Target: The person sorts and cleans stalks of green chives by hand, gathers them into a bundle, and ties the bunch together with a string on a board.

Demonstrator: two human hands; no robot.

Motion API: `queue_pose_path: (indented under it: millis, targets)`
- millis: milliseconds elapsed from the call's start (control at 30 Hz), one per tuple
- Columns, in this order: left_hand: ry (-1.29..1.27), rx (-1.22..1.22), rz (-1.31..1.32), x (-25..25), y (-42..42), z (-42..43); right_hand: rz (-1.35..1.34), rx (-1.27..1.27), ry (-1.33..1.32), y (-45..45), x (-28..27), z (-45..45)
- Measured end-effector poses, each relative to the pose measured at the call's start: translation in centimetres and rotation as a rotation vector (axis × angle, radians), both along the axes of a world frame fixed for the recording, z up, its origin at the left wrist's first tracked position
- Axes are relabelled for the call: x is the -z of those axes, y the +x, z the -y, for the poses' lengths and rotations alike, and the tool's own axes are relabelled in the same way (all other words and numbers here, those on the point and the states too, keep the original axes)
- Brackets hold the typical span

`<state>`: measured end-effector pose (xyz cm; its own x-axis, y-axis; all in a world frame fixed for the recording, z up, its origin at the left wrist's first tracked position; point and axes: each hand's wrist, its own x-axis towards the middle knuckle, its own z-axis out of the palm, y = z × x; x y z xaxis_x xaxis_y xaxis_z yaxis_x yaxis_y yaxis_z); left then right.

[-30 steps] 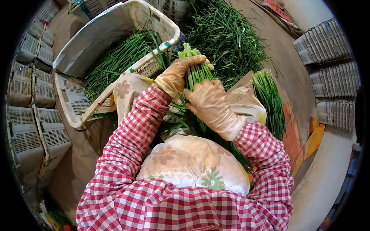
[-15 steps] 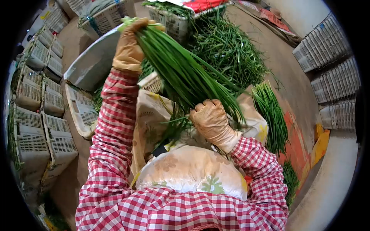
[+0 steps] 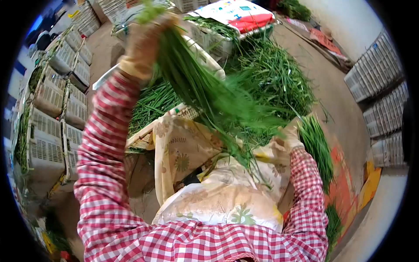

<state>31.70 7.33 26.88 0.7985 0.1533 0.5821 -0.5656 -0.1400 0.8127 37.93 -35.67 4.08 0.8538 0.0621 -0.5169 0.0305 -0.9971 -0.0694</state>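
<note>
My left hand (image 3: 148,46), in a stained glove and blurred by motion, is closed round the pale stem end of a bunch of long green stalks (image 3: 192,76). The bunch hangs down to the right, its leafy ends fanned out and smeared. My right hand (image 3: 290,136), gloved too, is at the right beside a second bunch of green stalks (image 3: 315,148); its fingers are partly hidden and blurred. Between my arms a flowered apron (image 3: 218,201) covers my lap, with loose leaves lying on it.
Behind the held bunch is a white crate (image 3: 142,139) with green stalks inside. A large heap of greens (image 3: 279,83) lies beyond. Another crate (image 3: 211,41) bears a red and white bag (image 3: 238,15). Crates line the left (image 3: 46,139) and right (image 3: 377,65) sides.
My left hand has lifted the bunch up and to the left. My right hand has come off the stalks and moved right, towards the second bunch. The view has tilted up.
</note>
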Motion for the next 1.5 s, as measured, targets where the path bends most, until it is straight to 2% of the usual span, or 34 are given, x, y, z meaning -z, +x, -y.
queue_pose_path:
  millis: [33,67,100,133,167,233,300,367,400,433,500,533,567,600,633,700,733,867,933,967,1000,1033,1067,1133,1167,1200,1233,1267,1367,1433,1467,1500]
  targets:
    - [-0.109,0.044,0.025,0.3,-0.4,2.8,0.191,-0.124,-0.120,0.5,-1.5,-0.3]
    - [0.035,-0.043,0.079,0.3,-0.3,3.7,0.253,-0.011,0.080,0.3,-4.6,-0.7]
    - [0.081,0.098,0.169,0.0,-0.1,4.4,0.308,0.109,0.273,0.0,-7.2,-0.9]
    - [0.098,0.079,0.218,-0.8,-0.4,5.8,0.502,-0.002,0.373,0.7,-7.5,0.0]
    - [0.114,0.058,0.274,-1.7,-0.7,7.4,0.490,0.004,0.472,1.5,-8.1,1.1]
    - [0.017,0.197,0.324,-2.3,-0.8,9.7,0.465,0.095,0.726,0.0,-11.1,0.3]
    - [0.317,0.310,0.445,-2.7,-1.0,11.1,0.486,0.031,0.728,-0.1,-9.8,1.1]
    - [1.363,-0.063,0.360,-2.0,-2.7,14.5,0.473,0.048,0.727,-1.2,-7.8,0.9]
    - [1.197,0.207,0.393,0.7,-2.1,15.9,0.353,0.137,0.821,-1.9,-6.2,1.0]
    - [1.239,0.188,0.441,4.6,-2.7,17.2,0.227,0.226,0.906,-2.8,-4.9,1.1]
    - [1.255,0.233,0.481,12.3,-3.9,18.6,0.376,0.076,0.678,-6.0,-3.6,-1.1]
    - [1.299,0.387,0.289,16.8,-4.2,18.6,0.285,0.090,0.607,-7.2,-3.5,-2.0]
    - [1.309,0.441,0.156,18.8,-5.3,18.0,0.192,0.109,0.529,-8.4,-3.3,-2.1]
    - [1.356,0.499,0.131,20.6,-6.2,17.6,0.262,0.004,0.646,-9.4,0.3,-0.2]
    - [1.402,0.558,0.104,22.3,-7.0,17.1,0.242,0.001,0.630,-10.6,0.1,-0.3]
    - [1.403,0.427,0.263,24.7,-8.5,16.8,0.163,0.027,0.487,-13.0,-0.9,-0.8]
    - [1.392,0.433,0.257,24.9,-8.8,16.9,0.154,-0.012,0.393,-13.5,-1.7,-1.3]
    - [1.336,0.423,0.203,23.9,-7.5,17.0,0.247,-0.114,0.294,-13.7,-2.5,-2.1]
    - [1.241,0.412,0.056,22.2,-7.3,16.9,0.066,-0.123,0.144,-13.9,-5.2,-4.8]
    - [1.256,0.426,0.075,20.4,-7.2,16.6,0.036,-0.117,0.501,-13.6,-2.5,-4.3]
    - [1.268,0.396,-0.065,17.8,-6.5,16.5,0.035,-0.100,0.858,-12.9,0.0,-3.4]
    - [1.277,0.381,-0.183,15.1,-6.0,16.8,0.024,-0.207,0.954,-12.4,-4.1,-6.0]
    - [1.297,0.440,-0.102,12.6,-5.9,16.9,-0.009,-0.200,1.100,-11.8,-4.2,-7.0]
    - [0.893,-0.045,0.303,8.4,-6.0,16.0,-0.191,-0.121,1.554,-10.5,-3.1,-9.8]
    - [0.743,-0.034,0.399,6.9,-5.4,16.0,-0.278,-0.096,1.769,-9.7,-3.4,-11.8]
    - [0.736,-0.051,0.496,4.5,-5.1,16.2,-0.240,-0.165,1.876,-8.9,-5.0,-13.8]
    - [0.659,-0.108,0.442,3.7,-5.4,16.2,-0.207,-0.240,1.985,-8.1,-6.6,-15.7]
    - [0.659,-0.063,0.461,3.5,-5.2,15.4,-0.180,-0.321,2.092,-7.4,-8.2,-17.7]
    - [0.009,0.047,0.067,2.8,-4.3,12.4,0.967,-0.579,1.588,-4.8,-13.0,-18.4]
    - [-0.120,0.419,0.073,-2.0,-3.7,14.7,1.136,-0.540,1.416,-3.9,-15.2,-17.2]
    - [-0.155,0.542,0.079,-2.8,-3.2,14.9,1.141,-0.528,1.418,-3.2,-16.2,-16.3]
    - [-0.150,0.546,0.069,-3.4,-2.5,15.8,1.186,-0.594,1.488,-2.0,-17.2,-15.1]
